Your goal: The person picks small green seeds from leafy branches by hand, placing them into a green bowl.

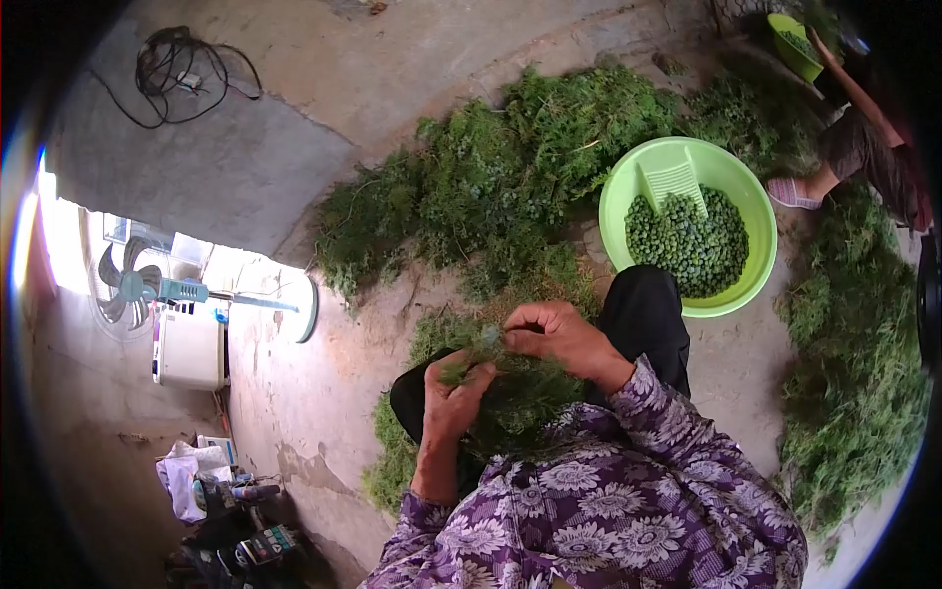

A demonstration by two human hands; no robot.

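Over my lap, my left hand [457, 395] is closed around a feathery evergreen sprig [488, 339] with a pale green, berry-like cluster on it. My right hand [567, 339] pinches at the same sprig from the other side, thumb and forefinger together; what lies between those fingertips is too small to tell. More evergreen foliage [520, 404] rests on my lap beneath both hands. Beyond my right knee stands a light green basin [763, 236] with a ribbed washboard section [673, 183]. Many round green berries [692, 245] lie in it.
Cut evergreen branches [510, 167] are heaped ahead, with another pile [854, 373] at the right. A co-worker's arm [863, 98] reaches to a smaller green basin [793, 47]. To the left stand a fan [137, 285], a white box [189, 344] and a coiled cable [177, 74].
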